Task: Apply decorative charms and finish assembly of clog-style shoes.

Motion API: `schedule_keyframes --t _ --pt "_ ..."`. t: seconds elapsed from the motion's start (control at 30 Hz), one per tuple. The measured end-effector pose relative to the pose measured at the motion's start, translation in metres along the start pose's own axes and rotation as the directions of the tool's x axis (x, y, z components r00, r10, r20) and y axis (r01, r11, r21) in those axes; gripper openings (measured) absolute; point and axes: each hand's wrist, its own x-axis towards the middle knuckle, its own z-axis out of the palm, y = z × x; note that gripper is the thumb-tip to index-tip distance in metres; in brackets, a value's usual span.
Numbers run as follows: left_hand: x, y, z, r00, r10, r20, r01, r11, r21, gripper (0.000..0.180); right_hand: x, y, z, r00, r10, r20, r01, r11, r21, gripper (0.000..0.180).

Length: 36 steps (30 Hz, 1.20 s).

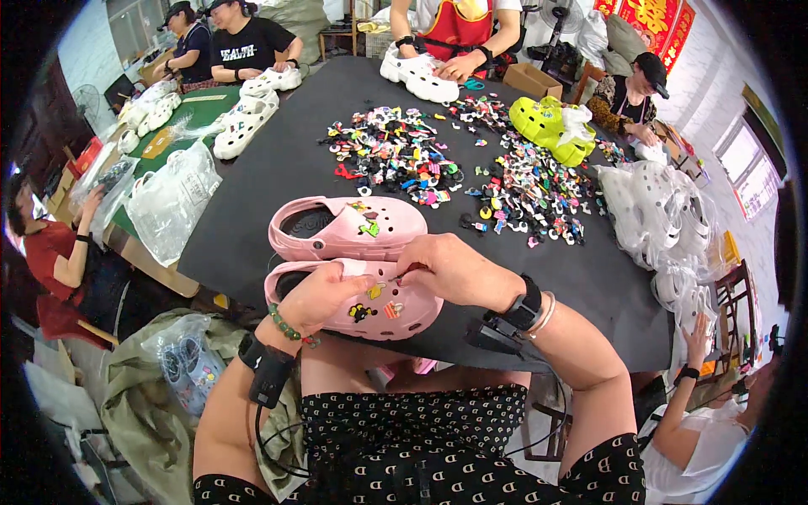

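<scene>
One pink clog (418, 303) lies at the near edge of the black desk (244, 202), toe to the right. The left hand (316, 296) wraps its heel end, holding it with the thumb laid over the upper. The right hand (450, 268) comes over its far side, fingers narrow and drawn together at the upper — whether anything is pinched between them cannot be told.

Set in the pink clog's upper are a yellow charm (374, 291), a black-and-yellow charm (362, 312) and a striped charm (393, 310). Just beyond the pink clog sits a second pink clog (408, 223), bearing a green charm (369, 228).

Farther beyond the pink clog spreads a heap of loose charms (396, 151); another heap (539, 189) lies beyond it to the right — with lime clogs (539, 122) past that. Bagged white clogs (656, 206) lie well to its right.
</scene>
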Motion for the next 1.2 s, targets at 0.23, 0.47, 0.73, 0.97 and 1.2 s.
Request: schedule_keyframes --t 0.23,0.47,0.73,0.97,1.2 --pt "-0.006 -0.005 0.000 1.000 0.019 -0.003 -0.019 0.998 0.059 0.029 0.004 -0.012 0.003 1.000 0.028 0.004 -0.027 0.997 -0.074 0.013" --pt "-0.008 0.005 0.003 1.000 -0.016 0.004 0.016 0.992 0.128 0.029 0.003 -0.008 0.014 0.996 0.036 -0.083 -0.049 0.987 -0.150 0.007" --pt "-0.006 0.000 0.003 1.000 -0.005 -0.013 0.006 0.993 0.116 0.027 0.011 -0.006 0.011 0.995 0.100 0.027 -0.095 0.985 -0.146 0.015" --pt "-0.007 -0.005 0.000 0.999 -0.032 -0.005 0.033 0.996 0.087 0.025 0.022 0.002 0.004 0.988 0.150 0.034 -0.140 0.970 -0.200 0.048" --pt "-0.001 -0.012 -0.003 1.000 -0.001 -0.003 0.002 0.992 0.124 0.026 0.024 -0.007 0.010 0.957 0.256 0.136 -0.244 0.965 -0.096 0.045"
